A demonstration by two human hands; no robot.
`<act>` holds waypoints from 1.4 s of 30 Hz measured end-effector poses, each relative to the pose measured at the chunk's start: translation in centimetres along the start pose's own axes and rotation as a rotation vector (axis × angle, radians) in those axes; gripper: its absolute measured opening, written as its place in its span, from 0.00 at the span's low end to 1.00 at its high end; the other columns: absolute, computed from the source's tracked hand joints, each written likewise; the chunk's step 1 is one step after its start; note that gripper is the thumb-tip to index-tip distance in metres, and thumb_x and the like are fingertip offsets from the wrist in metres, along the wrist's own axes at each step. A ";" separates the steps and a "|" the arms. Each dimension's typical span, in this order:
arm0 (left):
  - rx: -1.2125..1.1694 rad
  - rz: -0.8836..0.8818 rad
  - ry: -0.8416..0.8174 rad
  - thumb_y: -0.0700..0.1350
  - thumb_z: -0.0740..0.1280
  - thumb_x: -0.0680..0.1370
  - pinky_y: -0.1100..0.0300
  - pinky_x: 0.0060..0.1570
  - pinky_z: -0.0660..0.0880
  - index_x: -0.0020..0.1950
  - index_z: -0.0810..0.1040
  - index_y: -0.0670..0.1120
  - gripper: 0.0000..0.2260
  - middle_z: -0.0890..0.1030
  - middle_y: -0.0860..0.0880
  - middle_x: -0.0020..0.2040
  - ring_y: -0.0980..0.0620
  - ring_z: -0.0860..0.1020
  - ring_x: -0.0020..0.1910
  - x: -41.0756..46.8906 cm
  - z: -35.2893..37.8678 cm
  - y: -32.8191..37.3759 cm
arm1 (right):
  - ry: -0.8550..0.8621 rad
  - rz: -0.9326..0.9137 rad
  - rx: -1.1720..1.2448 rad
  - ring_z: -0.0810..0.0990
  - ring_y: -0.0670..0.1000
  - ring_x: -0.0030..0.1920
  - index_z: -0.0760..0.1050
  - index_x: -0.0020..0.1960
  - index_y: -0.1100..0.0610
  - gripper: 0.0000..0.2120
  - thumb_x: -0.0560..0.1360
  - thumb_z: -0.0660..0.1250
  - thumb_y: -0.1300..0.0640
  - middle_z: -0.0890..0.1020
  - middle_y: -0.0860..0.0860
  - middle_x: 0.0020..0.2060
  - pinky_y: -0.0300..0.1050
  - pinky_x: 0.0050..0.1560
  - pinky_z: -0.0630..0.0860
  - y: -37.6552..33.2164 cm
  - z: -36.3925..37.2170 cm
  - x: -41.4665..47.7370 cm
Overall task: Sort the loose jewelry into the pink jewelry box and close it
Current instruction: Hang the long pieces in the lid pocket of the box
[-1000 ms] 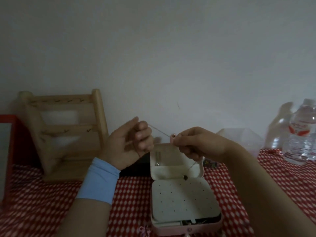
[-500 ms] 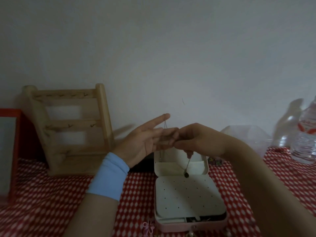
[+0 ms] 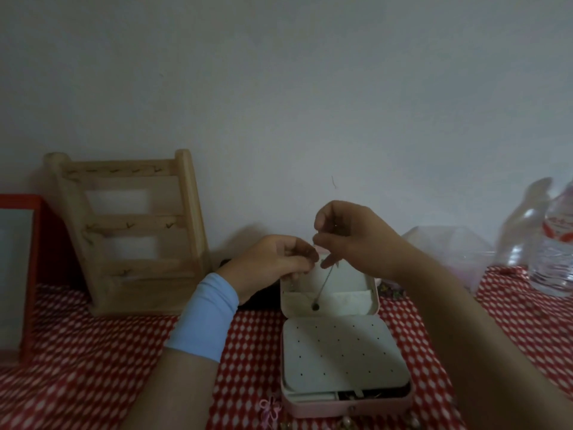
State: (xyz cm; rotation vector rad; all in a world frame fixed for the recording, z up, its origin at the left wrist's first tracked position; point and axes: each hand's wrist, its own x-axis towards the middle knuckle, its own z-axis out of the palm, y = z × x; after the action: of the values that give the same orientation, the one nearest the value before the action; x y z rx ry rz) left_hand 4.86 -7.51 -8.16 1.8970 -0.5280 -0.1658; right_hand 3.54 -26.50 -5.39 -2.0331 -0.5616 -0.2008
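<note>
The pink jewelry box (image 3: 347, 405) lies open on the red checked cloth, its lid (image 3: 356, 302) raised at the back. A white perforated insert (image 3: 341, 355) covers the base. Above the lid I hold a thin necklace chain (image 3: 325, 280); its small dark pendant (image 3: 315, 306) hangs in front of the lid. My left hand (image 3: 273, 262), with a blue wristband, has its fingers closed on one end of the chain. My right hand (image 3: 350, 237) pinches the chain a little higher. A pink flower piece (image 3: 270, 406) and beads (image 3: 344, 425) lie at the box's front edge.
A wooden jewelry rack (image 3: 133, 231) leans against the wall at the left, beside a red-framed panel (image 3: 28, 268). A clear plastic container (image 3: 449, 249) and water bottles (image 3: 555, 243) stand at the right. Small jewelry bits (image 3: 392, 290) lie behind the lid.
My left hand has gone from open fingers to closed on the chain and dropped lower. My right hand has risen. The pendant still hangs over the lid.
</note>
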 end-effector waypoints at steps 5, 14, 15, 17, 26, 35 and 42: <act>-0.364 0.046 -0.033 0.36 0.61 0.80 0.63 0.37 0.75 0.46 0.79 0.44 0.09 0.78 0.49 0.36 0.53 0.75 0.34 -0.3 0.0 0.5 | -0.058 0.063 0.301 0.82 0.58 0.44 0.76 0.59 0.61 0.10 0.80 0.65 0.68 0.79 0.59 0.49 0.54 0.49 0.84 0.5 0.4 0.1; -0.506 0.020 -0.082 0.42 0.66 0.74 0.56 0.45 0.80 0.46 0.80 0.42 0.05 0.79 0.46 0.37 0.49 0.80 0.38 -0.6 -1.3 0.4 | -0.135 0.159 0.308 0.83 0.53 0.40 0.85 0.51 0.62 0.07 0.74 0.74 0.61 0.87 0.59 0.44 0.52 0.53 0.83 0.5 0.6 -0.1; -0.483 0.014 -0.092 0.42 0.66 0.74 0.56 0.45 0.79 0.46 0.81 0.43 0.05 0.79 0.47 0.36 0.50 0.79 0.37 -0.6 -1.5 0.3 | -0.152 0.160 0.314 0.82 0.54 0.39 0.85 0.50 0.62 0.07 0.74 0.74 0.61 0.87 0.60 0.44 0.54 0.54 0.83 0.5 0.7 -0.1; -0.477 0.003 -0.103 0.41 0.68 0.74 0.56 0.46 0.78 0.45 0.81 0.44 0.03 0.79 0.47 0.35 0.50 0.79 0.37 -0.7 -1.6 0.4 | -0.155 0.146 0.321 0.81 0.55 0.37 0.86 0.49 0.60 0.05 0.74 0.74 0.60 0.86 0.59 0.43 0.57 0.53 0.82 0.3 0.9 -0.2; -0.475 0.022 -0.137 0.43 0.68 0.76 0.51 0.57 0.77 0.42 0.84 0.45 0.06 0.80 0.48 0.37 0.50 0.79 0.43 -0.9 -2.0 0.6 | -0.186 0.139 0.326 0.79 0.57 0.41 0.82 0.47 0.62 0.06 0.78 0.69 0.60 0.83 0.56 0.42 0.62 0.55 0.80 0.8 0.7 -0.1; -0.382 -0.061 -0.050 0.49 0.71 0.68 0.52 0.56 0.73 0.41 0.82 0.48 0.06 0.82 0.49 0.39 0.53 0.79 0.41 -0.5 -1.4 0.4 | -0.131 0.125 0.521 0.79 0.56 0.43 0.79 0.43 0.63 0.12 0.73 0.62 0.55 0.81 0.57 0.43 0.52 0.50 0.80 1.6 0.9 0.5; -0.685 -0.133 -0.166 0.47 0.66 0.76 0.57 0.43 0.72 0.45 0.82 0.47 0.07 0.83 0.49 0.43 0.53 0.79 0.38 -0.3 -1.0 -0.3 | -0.184 0.158 0.783 0.76 0.53 0.35 0.76 0.42 0.58 0.09 0.78 0.63 0.54 0.81 0.54 0.39 0.50 0.47 0.76 1.7 1.2 0.6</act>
State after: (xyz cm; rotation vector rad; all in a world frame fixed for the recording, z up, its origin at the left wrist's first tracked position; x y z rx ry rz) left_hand 5.02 -6.48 -8.06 1.2508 -0.3865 -0.5250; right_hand 4.73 -26.01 -7.06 -1.3233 -0.4865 0.2727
